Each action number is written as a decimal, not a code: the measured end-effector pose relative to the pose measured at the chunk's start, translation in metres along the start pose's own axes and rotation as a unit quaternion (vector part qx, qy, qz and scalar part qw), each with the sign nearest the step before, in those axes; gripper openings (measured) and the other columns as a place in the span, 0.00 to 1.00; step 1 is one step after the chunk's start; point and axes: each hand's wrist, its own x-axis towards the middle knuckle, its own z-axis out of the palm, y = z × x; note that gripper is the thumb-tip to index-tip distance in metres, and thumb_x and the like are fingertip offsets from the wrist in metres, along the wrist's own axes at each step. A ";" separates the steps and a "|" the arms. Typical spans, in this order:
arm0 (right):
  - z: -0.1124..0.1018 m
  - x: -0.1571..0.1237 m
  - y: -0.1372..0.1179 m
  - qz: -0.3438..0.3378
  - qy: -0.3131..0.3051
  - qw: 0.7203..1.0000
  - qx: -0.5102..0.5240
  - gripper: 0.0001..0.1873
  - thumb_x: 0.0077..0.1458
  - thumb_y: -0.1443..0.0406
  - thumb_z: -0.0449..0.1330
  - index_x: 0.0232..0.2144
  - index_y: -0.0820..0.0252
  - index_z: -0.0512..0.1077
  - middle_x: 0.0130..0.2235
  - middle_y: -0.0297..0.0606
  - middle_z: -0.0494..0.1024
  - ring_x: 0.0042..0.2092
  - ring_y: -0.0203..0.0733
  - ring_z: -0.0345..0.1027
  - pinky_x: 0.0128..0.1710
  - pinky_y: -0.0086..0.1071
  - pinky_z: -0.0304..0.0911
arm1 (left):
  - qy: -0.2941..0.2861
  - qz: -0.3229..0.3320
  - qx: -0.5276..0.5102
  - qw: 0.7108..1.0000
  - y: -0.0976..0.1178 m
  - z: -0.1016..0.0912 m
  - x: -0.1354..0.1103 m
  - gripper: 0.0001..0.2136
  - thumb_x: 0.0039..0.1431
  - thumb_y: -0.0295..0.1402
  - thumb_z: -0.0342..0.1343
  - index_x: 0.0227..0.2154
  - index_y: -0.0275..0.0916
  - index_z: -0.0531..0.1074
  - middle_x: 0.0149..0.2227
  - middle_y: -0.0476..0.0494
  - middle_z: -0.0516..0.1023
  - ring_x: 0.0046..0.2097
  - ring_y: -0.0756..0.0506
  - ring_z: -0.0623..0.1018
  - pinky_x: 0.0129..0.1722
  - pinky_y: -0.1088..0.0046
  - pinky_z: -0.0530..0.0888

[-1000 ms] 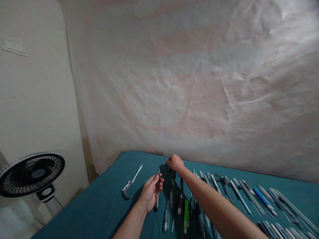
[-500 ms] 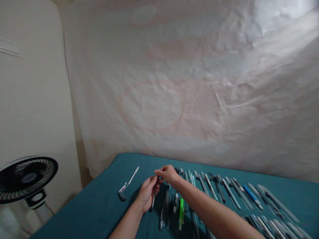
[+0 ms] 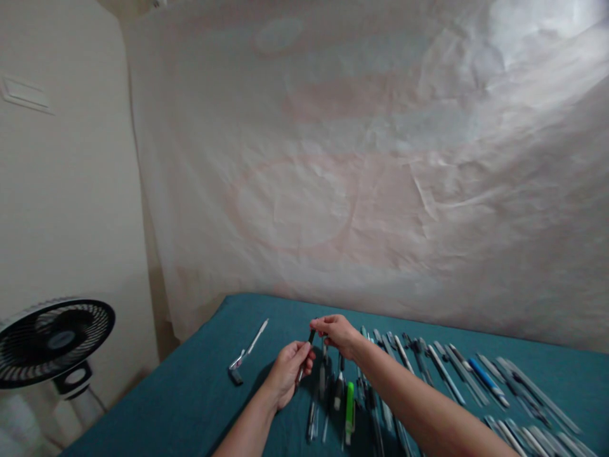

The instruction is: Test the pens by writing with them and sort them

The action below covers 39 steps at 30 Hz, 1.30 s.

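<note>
My left hand [image 3: 291, 369] is closed around the lower part of a slim dark pen [image 3: 311, 337], held tilted above the cloth. At the pen's upper end, the thumb and fingers of my right hand [image 3: 337, 332] pinch its dark tip; whether that is a separate cap I cannot tell. Below and right of my hands lie several pens, among them a bright green one [image 3: 349, 409] and a white-and-dark one [image 3: 339, 388]. My right forearm hides part of the rows.
A teal cloth [image 3: 190, 393] covers the surface. Left of my hands lie a white pen [image 3: 258, 335] and a small dark piece [image 3: 235, 377]. More pens, including a blue one [image 3: 485, 376], fill the right side. A black fan [image 3: 59, 341] stands left; a pale sheet [image 3: 295, 209] hangs behind.
My right hand has shifted slightly right, away from my left hand, and more of the pen's dark upper end shows between them. The view has moved a little.
</note>
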 end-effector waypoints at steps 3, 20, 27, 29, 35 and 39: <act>-0.004 -0.004 -0.004 0.004 -0.036 0.999 0.012 0.16 0.45 0.55 0.59 0.30 0.64 0.72 0.31 0.36 0.72 0.24 0.27 0.62 0.19 0.20 0.55 | 0.000 -0.002 0.001 1.000 0.001 0.001 0.000 0.12 0.47 0.39 0.59 0.25 0.34 0.67 0.22 0.52 0.70 0.21 0.56 0.66 0.22 0.81 0.63; -0.011 0.000 -0.006 0.004 -0.061 0.998 0.014 0.16 0.40 0.58 0.63 0.30 0.63 0.73 0.31 0.36 0.74 0.26 0.28 0.64 0.23 0.21 0.58 | -0.012 -0.012 -0.003 1.000 0.002 0.001 0.001 0.11 0.48 0.39 0.58 0.28 0.34 0.68 0.23 0.51 0.70 0.21 0.57 0.67 0.22 0.82 0.62; -0.002 0.008 0.000 -0.012 0.028 0.998 -0.061 0.20 0.37 0.51 0.63 0.20 0.64 0.67 0.17 0.29 0.66 0.19 0.28 0.56 0.17 0.22 0.51 | -0.016 -0.011 -0.009 1.000 0.002 0.002 0.000 0.11 0.48 0.38 0.58 0.27 0.34 0.68 0.23 0.51 0.70 0.21 0.57 0.67 0.21 0.82 0.62; -0.001 0.010 0.001 -0.026 0.036 0.996 -0.074 0.18 0.37 0.54 0.64 0.16 0.64 0.65 0.14 0.27 0.63 0.17 0.27 0.53 0.16 0.22 0.48 | -0.020 -0.013 -0.008 1.000 0.003 0.002 -0.001 0.11 0.48 0.38 0.58 0.27 0.34 0.68 0.23 0.51 0.70 0.21 0.57 0.66 0.21 0.83 0.62; -0.010 0.014 -0.005 -0.051 0.016 0.994 -0.094 0.14 0.42 0.58 0.61 0.19 0.66 0.69 0.16 0.28 0.65 0.17 0.25 0.52 0.16 0.22 0.50 | -0.023 -0.020 -0.007 1.000 0.004 0.002 -0.001 0.12 0.47 0.39 0.59 0.26 0.34 0.68 0.23 0.51 0.70 0.20 0.57 0.65 0.19 0.83 0.59; -0.020 0.024 -0.012 -0.086 0.055 0.986 -0.135 0.14 0.52 0.60 0.54 0.33 0.67 0.72 0.24 0.34 0.72 0.21 0.26 0.60 0.21 0.20 0.56 | -0.016 -0.012 -0.013 1.000 0.004 0.003 0.000 0.12 0.47 0.39 0.59 0.26 0.34 0.68 0.22 0.51 0.69 0.19 0.58 0.63 0.17 0.83 0.57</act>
